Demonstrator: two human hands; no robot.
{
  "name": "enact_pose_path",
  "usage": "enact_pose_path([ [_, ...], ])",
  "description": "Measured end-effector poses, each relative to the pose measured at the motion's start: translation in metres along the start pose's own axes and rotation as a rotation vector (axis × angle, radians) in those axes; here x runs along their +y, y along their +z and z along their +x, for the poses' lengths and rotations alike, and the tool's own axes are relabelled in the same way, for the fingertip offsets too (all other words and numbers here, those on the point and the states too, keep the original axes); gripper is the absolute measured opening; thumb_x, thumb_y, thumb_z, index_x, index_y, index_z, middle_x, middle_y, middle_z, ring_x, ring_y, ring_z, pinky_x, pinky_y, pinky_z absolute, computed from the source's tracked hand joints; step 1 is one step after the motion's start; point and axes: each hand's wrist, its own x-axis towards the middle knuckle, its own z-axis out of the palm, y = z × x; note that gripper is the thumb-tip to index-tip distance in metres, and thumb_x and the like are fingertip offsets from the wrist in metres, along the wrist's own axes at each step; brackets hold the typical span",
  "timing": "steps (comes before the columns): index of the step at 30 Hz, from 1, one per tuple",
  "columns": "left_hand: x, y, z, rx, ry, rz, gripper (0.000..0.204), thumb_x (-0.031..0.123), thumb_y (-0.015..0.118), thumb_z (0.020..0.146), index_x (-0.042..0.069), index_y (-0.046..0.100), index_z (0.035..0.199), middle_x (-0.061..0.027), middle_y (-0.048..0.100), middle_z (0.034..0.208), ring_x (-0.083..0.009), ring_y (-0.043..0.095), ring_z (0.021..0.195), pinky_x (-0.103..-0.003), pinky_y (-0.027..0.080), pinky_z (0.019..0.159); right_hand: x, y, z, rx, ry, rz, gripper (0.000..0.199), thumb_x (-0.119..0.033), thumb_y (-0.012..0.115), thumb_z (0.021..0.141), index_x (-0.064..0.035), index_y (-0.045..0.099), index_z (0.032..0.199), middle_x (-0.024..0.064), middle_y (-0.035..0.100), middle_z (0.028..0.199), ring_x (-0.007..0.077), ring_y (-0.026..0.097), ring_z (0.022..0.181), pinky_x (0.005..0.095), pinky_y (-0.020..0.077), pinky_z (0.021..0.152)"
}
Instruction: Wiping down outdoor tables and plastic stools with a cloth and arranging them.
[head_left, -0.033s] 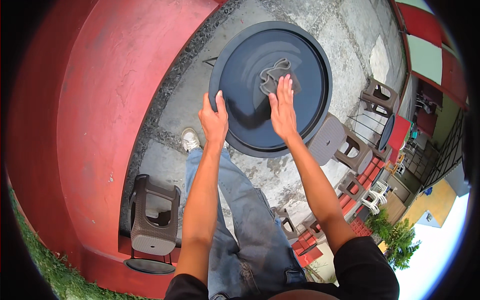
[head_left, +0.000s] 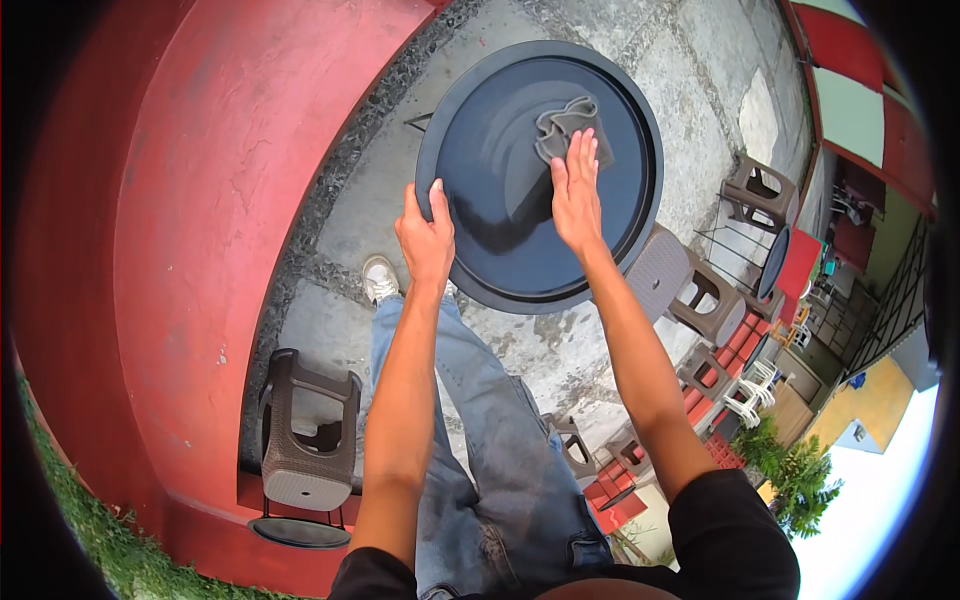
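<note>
A round black table (head_left: 500, 270) with a raised rim stands before me, and part of a thin dark leg shows past its left side. My left hand (head_left: 427, 235) grips the rim at the near left, thumb over the edge; its other fingers are partly hidden beneath. On the tabletop lies a crumpled grey cloth (head_left: 560, 122), right of the middle toward the far side. My right hand (head_left: 577, 200) is flat with its fingers stretched out, pressing on the cloth. Wet-looking curved streaks and a dark reflection show on the top.
A red wall or ledge (head_left: 200, 230) curves along the left. One brown stool (head_left: 310, 430) stands at the lower left beside another round tabletop (head_left: 300, 532). Close by the table's right side are a brown stool (head_left: 655, 275) and several more. The floor (head_left: 690, 150) is grey concrete.
My right hand and the cloth beneath it have slid a little to the right and toward the far side of the table. The left hand stays on the rim.
</note>
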Motion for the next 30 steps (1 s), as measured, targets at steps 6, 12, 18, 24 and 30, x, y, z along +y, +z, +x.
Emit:
enact_pose_path([
  [6,-0.003,0.000,-0.003,-0.001,-0.025,0.006,0.038,0.028,0.061,0.110,-0.009,0.062,0.117,-0.0202,0.071,0.076,-0.0245,0.070,0.067,-0.040,0.052,0.064,0.030,-0.003,0.029,0.058,-0.075,-0.086,0.070,-0.041,0.043,0.114,-0.0012,0.023,0.169,0.0183,0.014,0.178,0.0365,0.011,0.165,0.0475,0.0112,0.134],
  [12,-0.019,-0.005,-0.002,0.052,0.105,0.038,0.030,0.027,0.060,0.110,-0.002,0.063,0.116,-0.0228,0.073,0.079,-0.0384,0.074,0.068,-0.045,0.053,0.062,-0.014,-0.009,-0.091,-0.478,-0.578,-0.122,0.067,-0.036,0.061,0.106,-0.0138,0.039,0.165,0.0075,0.030,0.175,0.0280,0.028,0.161,0.0468,0.0243,0.132],
  [18,-0.003,0.004,-0.003,0.029,0.015,0.040,0.031,0.027,0.060,0.110,-0.004,0.062,0.107,-0.0155,0.066,0.072,-0.0187,0.061,0.062,-0.038,0.048,0.060,0.028,-0.010,0.042,0.246,0.038,0.011,0.066,-0.032,0.053,0.111,0.0063,0.031,0.160,0.0285,0.023,0.173,0.0433,0.020,0.162,0.0497,0.0177,0.133],
  [24,-0.011,-0.005,-0.001,0.005,0.011,0.116,0.033,0.028,0.061,0.110,-0.005,0.061,0.113,-0.0212,0.069,0.071,-0.0278,0.068,0.059,-0.041,0.050,0.058,-0.063,0.057,0.083,0.305,-0.007,-0.074,0.091,-0.055,0.045,0.110,0.0178,0.021,0.159,0.0406,0.015,0.169,0.0507,0.008,0.162,0.0550,0.0086,0.133],
  [30,-0.017,-0.006,-0.003,0.033,0.069,0.065,0.032,0.028,0.060,0.110,-0.004,0.061,0.112,-0.0228,0.070,0.074,-0.0325,0.071,0.062,-0.044,0.050,0.059,-0.076,0.040,0.017,-0.146,-0.597,0.011,0.055,-0.032,0.051,0.111,-0.0016,0.044,0.156,0.0210,0.038,0.168,0.0356,0.025,0.162,0.0499,0.0225,0.133],
])
